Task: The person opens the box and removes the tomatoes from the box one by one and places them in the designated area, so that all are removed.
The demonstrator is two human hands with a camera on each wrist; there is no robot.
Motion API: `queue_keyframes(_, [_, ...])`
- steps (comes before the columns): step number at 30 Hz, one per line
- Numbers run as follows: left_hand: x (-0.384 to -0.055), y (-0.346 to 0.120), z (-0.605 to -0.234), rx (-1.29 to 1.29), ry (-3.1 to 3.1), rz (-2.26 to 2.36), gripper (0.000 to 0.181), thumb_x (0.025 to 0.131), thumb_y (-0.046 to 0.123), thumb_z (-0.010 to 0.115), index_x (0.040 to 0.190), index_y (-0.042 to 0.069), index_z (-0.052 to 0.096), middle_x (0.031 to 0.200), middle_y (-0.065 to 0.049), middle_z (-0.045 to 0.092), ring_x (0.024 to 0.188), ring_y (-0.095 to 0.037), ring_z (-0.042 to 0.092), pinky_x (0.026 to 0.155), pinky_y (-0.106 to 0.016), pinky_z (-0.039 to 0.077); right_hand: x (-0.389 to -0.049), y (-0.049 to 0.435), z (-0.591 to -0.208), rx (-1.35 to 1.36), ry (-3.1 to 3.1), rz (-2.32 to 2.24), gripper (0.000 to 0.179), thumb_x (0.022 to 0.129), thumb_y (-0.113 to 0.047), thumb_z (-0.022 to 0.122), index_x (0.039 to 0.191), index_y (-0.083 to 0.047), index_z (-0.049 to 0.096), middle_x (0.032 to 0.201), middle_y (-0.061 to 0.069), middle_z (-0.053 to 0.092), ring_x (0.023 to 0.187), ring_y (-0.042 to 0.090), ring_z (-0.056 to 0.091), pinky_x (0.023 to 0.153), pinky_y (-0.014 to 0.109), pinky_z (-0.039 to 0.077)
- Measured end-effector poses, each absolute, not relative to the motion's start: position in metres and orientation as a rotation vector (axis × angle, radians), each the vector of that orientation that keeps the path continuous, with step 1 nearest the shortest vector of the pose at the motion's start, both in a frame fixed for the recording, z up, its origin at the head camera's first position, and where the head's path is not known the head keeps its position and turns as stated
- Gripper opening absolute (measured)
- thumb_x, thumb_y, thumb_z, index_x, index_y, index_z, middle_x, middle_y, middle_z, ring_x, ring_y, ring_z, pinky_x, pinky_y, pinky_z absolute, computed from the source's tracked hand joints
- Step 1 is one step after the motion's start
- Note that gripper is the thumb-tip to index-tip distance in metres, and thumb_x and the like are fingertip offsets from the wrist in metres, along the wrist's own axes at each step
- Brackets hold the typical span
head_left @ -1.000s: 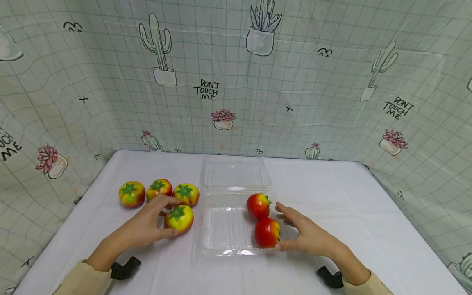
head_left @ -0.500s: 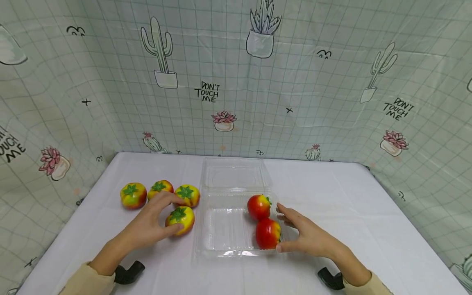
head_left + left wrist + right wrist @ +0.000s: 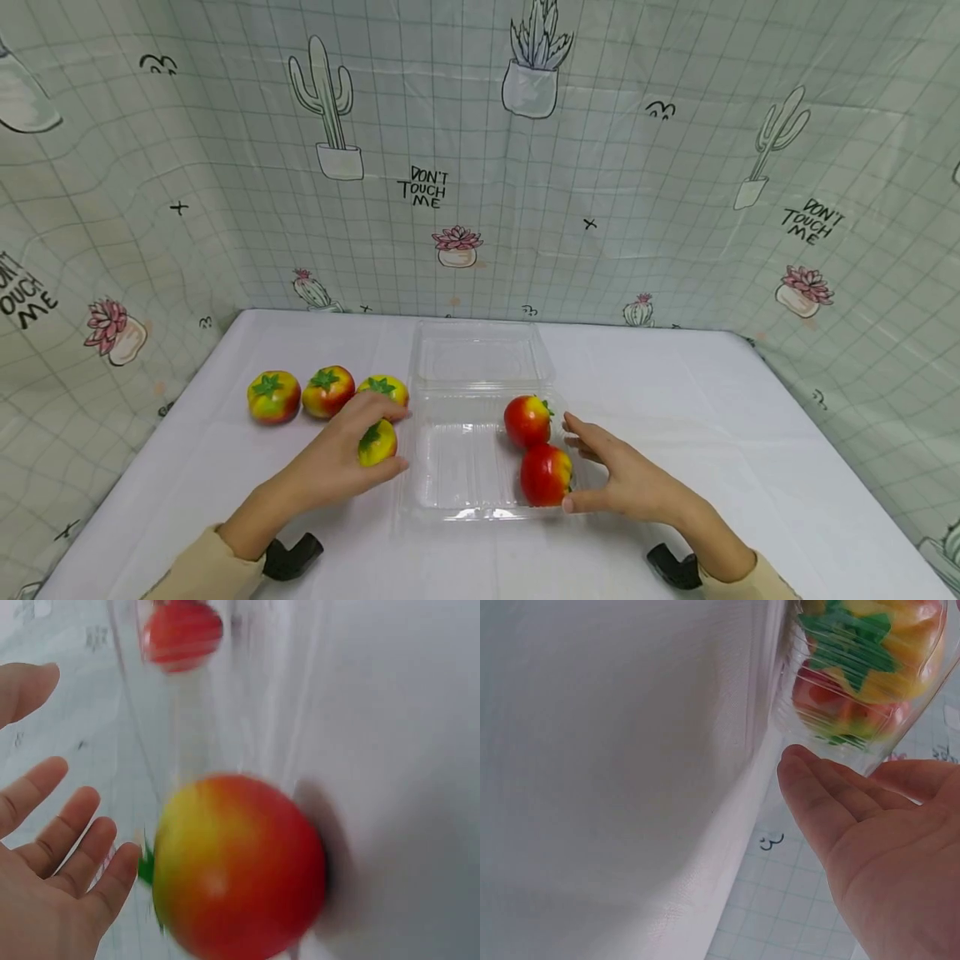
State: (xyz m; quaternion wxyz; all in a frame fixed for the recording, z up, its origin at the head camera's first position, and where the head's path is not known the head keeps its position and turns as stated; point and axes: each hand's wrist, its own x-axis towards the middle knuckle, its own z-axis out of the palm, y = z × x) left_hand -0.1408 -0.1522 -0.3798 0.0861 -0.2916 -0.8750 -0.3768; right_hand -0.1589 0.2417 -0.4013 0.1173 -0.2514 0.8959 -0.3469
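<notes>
My left hand (image 3: 337,454) is spread above and around the nearest red-yellow tomato (image 3: 381,443) left of the clear plastic box (image 3: 448,479). In the left wrist view its curved fingers (image 3: 75,817) stand apart from the tomato (image 3: 240,870), whose green calyx faces them. The head view shows that tomato partly hidden by the hand. Two tomatoes, a rear one (image 3: 527,421) and a front one (image 3: 546,475), lie on their sides in the box's right half. My right hand (image 3: 626,479) is held at the box's right wall, fingers extended; whether it touches cannot be told.
Behind my left hand are three more tomatoes: one at left (image 3: 273,397), one in the middle (image 3: 328,392) and one partly covered (image 3: 385,388). The box's open lid (image 3: 480,354) lies flat toward the back. A patterned cloth (image 3: 480,150) hangs behind the white table (image 3: 645,383).
My left hand has shifted right over the nearest tomato, covering more of it and part of the one behind, while uncovering the middle one. My right hand has stayed put.
</notes>
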Motion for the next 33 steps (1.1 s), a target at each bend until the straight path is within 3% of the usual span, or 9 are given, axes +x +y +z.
queue_keyframes(6, [-0.142, -0.127, -0.383, -0.949, -2.592, -1.171, 0.044, 0.08, 0.022, 0.077, 0.118, 0.024, 0.055, 0.122, 0.01, 0.05, 0.116, -0.013, 0.045, 0.098, -0.044, 0.044, -0.159, 0.242, -0.402, -0.745, 2.629, -1.011, 0.105, 0.075, -0.049, 0.077, 0.152, -0.007, 0.02, 0.152, 0.01, 0.032, 0.126, 0.032, 0.047, 0.101, 0.048, 0.041])
queue_keyframes(16, [-0.143, -0.086, -0.385, -1.126, -2.589, -1.197, 0.039, 0.084, 0.026, 0.073, 0.119, 0.019, 0.056, 0.118, 0.009, 0.051, 0.113, -0.01, 0.048, 0.099, -0.034, 0.044, -0.159, 0.242, -0.402, -0.74, 2.621, -1.021, 0.104, 0.075, -0.049, 0.077, 0.152, -0.008, 0.02, 0.152, 0.01, 0.032, 0.127, 0.032, 0.047, 0.102, 0.048, 0.04])
queue_keyframes(25, [-0.147, -0.064, -0.383, -1.14, -2.707, -1.18, 0.043, 0.087, 0.033, 0.069, 0.126, 0.02, 0.054, 0.122, 0.005, 0.05, 0.116, -0.018, 0.051, 0.1, -0.034, 0.044, -0.159, 0.242, -0.402, -0.735, 2.622, -1.018, 0.104, 0.075, -0.048, 0.077, 0.152, -0.008, 0.02, 0.152, 0.011, 0.031, 0.127, 0.033, 0.046, 0.102, 0.048, 0.04])
queue_keyframes(33, [-0.151, -0.056, -0.383, -1.154, -2.695, -1.258, 0.047, 0.088, 0.031, 0.069, 0.129, 0.014, 0.053, 0.122, -0.003, 0.051, 0.11, -0.023, 0.052, 0.094, -0.035, 0.049, -0.158, 0.241, -0.4, -0.737, 2.617, -1.028, 0.104, 0.075, -0.048, 0.077, 0.152, -0.007, 0.02, 0.152, 0.011, 0.031, 0.127, 0.034, 0.046, 0.102, 0.048, 0.041])
